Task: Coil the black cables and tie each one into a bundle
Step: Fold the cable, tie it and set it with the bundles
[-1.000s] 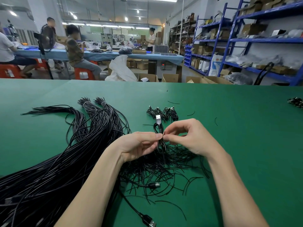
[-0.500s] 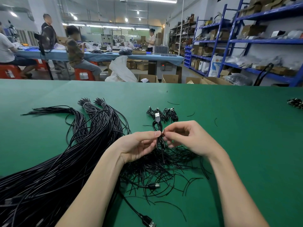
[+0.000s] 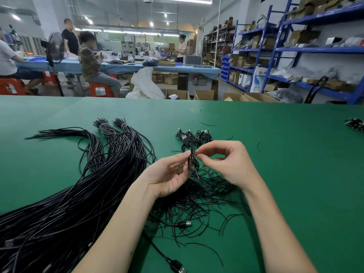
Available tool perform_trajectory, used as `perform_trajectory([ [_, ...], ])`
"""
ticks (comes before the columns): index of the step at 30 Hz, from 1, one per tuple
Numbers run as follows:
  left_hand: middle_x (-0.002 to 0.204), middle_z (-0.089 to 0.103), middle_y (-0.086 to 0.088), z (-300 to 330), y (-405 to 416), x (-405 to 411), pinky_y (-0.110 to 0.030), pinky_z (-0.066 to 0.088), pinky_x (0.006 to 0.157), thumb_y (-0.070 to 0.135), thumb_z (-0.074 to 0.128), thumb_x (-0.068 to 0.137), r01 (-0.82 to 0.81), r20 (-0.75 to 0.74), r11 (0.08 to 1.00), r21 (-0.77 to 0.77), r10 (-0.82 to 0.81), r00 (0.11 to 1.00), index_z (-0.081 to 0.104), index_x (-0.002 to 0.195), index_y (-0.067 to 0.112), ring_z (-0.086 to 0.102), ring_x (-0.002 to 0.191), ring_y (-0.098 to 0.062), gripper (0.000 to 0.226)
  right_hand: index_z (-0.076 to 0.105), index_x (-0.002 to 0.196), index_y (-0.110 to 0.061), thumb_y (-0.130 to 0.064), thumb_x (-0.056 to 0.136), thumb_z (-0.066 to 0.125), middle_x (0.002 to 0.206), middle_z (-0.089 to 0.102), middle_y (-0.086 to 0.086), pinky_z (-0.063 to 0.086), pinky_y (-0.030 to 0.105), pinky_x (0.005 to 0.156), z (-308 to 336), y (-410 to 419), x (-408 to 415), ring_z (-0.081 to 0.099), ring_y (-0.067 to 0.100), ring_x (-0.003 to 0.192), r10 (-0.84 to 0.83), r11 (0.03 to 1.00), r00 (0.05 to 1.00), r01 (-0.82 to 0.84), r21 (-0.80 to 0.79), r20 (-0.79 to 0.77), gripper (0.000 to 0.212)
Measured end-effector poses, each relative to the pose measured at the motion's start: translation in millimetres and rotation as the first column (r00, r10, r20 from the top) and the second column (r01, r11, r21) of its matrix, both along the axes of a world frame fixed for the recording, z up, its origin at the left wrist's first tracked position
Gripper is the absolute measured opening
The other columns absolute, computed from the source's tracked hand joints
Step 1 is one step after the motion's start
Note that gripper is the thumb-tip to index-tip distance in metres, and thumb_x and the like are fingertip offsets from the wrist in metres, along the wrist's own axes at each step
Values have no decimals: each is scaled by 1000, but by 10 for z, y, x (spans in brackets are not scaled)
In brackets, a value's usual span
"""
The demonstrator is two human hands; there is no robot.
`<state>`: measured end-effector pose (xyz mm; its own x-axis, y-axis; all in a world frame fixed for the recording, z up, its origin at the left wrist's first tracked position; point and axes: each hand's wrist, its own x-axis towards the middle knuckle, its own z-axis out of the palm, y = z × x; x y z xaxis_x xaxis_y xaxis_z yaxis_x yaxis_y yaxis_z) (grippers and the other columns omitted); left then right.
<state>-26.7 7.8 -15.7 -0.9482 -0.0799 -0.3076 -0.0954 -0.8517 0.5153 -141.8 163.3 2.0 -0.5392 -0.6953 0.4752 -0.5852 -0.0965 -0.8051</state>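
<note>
green table (image 3: 275, 154), both hands (image 3: 226, 164) pinching coiled cable (image 3: 192, 160)

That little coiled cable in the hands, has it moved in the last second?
Barely: the coiled cable stays just in front of the finished bundles; only the right hand opened slightly.

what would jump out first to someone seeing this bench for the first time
Two bare hands meet mid-table, the left hand and right hand pinching a small coiled black cable between them. A huge sheaf of loose black cables sweeps across the left of the green table, and finished bundles lie just beyond the hands.
</note>
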Motion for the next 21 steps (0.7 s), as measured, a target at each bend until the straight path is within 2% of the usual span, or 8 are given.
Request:
perform_trajectory([
  [2,82,69,-14,-2,21,-6,-21,59,56,-10,95,46,5,-24,999,54,-3,1000,72,91,-6,69,60,-19,51,83,86,-32,-12,84,81,82,79,-8,52,16,64,-1,3,2,74,7,79,-3,1000,1000,3,-22,5,20],
  [4,82,69,-14,1,36,-13,-21,59,55,-11,96,41,0,-30,997,71,2,1000,72,92,-5,68,61,-20,57,84,87,-30,-10,84,81,82,78,-9,52,15,63,5,3,6,73,8,79,-11,999,1000,10,-35,-29,21],
  [7,83,68,-15,4,57,-30,-21,59,53,-6,87,62,-29,-5,996,83,30,1000,70,92,-5,68,61,-20,34,85,91,-25,-5,84,79,83,77,-10,52,16,62,9,-13,18,71,8,75,-41,998,992,35,-53,-116,22],
  [9,83,67,-15,10,69,-33,-21,59,52,-1,81,65,-48,7,995,82,48,999,71,91,-6,68,60,-19,28,85,93,-23,-3,84,78,84,76,-11,55,18,62,19,-18,30,72,11,75,-59,998,983,53,-39,-173,24],
  [12,80,67,-14,32,63,-18,-20,58,50,0,81,60,-57,24,998,-19,58,998,73,83,-6,68,58,-17,25,84,94,-25,-5,85,78,84,76,-14,58,21,66,55,0,29,73,10,78,-41,999,974,48,24,-223,22],
  [17,76,68,-10,40,34,9,-19,57,50,2,82,64,-20,58,991,-134,28,998,75,77,-3,67,56,-13,15,82,89,-35,-19,86,82,80,76,-23,52,11,71,103,49,2,73,0,81,-16,991,967,48,124,-253,16],
  [21,75,70,-6,48,1,44,-17,57,53,6,86,60,34,62,959,-282,-18,998,78,77,1,67,58,-9,20,80,82,-36,-24,87,81,73,76,-14,55,17,72,106,59,-8,73,7,70,39,986,983,-8,166,-182,13],
])
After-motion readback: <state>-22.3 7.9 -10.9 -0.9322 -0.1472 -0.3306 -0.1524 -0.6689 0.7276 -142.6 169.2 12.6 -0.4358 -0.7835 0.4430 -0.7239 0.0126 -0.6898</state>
